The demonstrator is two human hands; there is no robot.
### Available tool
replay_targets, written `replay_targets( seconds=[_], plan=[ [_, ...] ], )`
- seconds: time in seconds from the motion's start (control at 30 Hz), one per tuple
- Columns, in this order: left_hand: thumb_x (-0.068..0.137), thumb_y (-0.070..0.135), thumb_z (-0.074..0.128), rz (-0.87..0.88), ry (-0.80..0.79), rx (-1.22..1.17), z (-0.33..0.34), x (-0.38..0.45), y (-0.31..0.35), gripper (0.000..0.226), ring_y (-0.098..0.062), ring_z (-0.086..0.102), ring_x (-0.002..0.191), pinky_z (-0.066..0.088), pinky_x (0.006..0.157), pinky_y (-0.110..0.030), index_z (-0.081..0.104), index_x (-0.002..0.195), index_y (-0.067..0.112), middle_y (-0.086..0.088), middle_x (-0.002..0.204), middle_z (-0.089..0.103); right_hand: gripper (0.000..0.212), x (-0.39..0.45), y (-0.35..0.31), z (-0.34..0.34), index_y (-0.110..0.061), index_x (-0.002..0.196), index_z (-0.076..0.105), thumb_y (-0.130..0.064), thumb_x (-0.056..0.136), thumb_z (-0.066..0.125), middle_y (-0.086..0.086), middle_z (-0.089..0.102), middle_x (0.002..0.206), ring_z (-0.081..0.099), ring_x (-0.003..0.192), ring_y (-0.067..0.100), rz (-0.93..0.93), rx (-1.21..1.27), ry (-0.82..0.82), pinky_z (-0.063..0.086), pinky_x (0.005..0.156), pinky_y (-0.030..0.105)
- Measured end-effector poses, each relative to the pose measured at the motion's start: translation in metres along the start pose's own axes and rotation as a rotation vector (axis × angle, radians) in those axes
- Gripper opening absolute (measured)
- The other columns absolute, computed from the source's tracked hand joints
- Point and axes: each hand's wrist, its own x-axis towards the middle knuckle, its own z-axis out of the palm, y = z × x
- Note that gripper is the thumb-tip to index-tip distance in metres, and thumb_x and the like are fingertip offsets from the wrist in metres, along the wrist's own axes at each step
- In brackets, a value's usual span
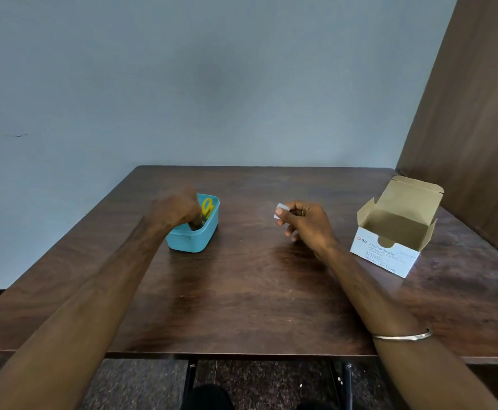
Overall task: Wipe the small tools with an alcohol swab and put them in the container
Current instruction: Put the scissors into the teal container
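Small turquoise plastic container (193, 236), toward the dark wooden table's (242, 291) left edge: yellow-handled tool (207, 207) inside, partly hidden by blurred left hand (176, 207); grip indiscernible. White swab (280, 210) pinched by right hand (307, 223). Open white cardboard swab box (390, 250) near right edge.

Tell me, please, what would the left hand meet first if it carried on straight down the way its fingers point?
Probably the bottom of the blue container, or the yellow-handled tool lying inside it. The left hand already dips into it, and depth there is unclear.
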Motion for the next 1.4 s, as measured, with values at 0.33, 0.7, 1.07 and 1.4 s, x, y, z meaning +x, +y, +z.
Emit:
replay_targets(
  seconds=[0.33,0.7,1.07,1.4],
  plan=[
    [0.080,0.013,0.061,-0.016,-0.002,0.069,0.013,0.007,0.004,0.011,-0.019,0.058,0.054,0.042,0.051,-0.023,0.068,0.077,0.005,-0.007,0.066,0.067,0.018,0.001,0.003,-0.001,-0.006,0.085,0.074,-0.022,0.092,0.072,0.011,0.074,0.078,0.058,0.053,0.020,-0.025,-0.063,-0.012,0.048,0.049,0.031],
    [0.076,0.024,0.073,0.060,0.159,0.071,0.007,0.010,-0.005,0.014,-0.023,0.068,0.075,0.052,0.066,-0.032,0.075,0.080,0.010,-0.005,0.078,0.074,0.015,0.001,0.004,-0.002,-0.009,0.087,0.074,-0.023,0.092,0.072,0.008,0.075,0.078,0.060,0.053,0.020,-0.024,-0.090,-0.022,0.050,0.048,0.030],
    [0.077,0.037,0.072,-0.061,0.141,-0.074,0.007,0.011,-0.035,0.030,-0.024,0.063,0.076,0.056,0.068,-0.036,0.065,0.088,0.009,-0.006,0.081,0.064,0.013,-0.002,0.001,-0.001,-0.016,0.080,0.073,-0.023,0.091,0.073,0.007,0.075,0.078,0.061,0.053,0.019,-0.030,-0.180,-0.047,0.049,0.048,0.028],
    [0.080,0.011,0.060,-0.008,0.178,-0.146,0.022,-0.006,-0.028,0.018,-0.029,0.070,0.061,0.061,0.057,-0.046,0.071,0.089,0.000,-0.016,0.075,0.070,0.012,-0.026,-0.020,-0.012,-0.012,0.085,0.074,-0.023,0.089,0.075,0.002,0.078,0.083,0.077,0.074,0.019,0.022,-0.262,-0.170,0.059,0.070,0.038]
  ],
)
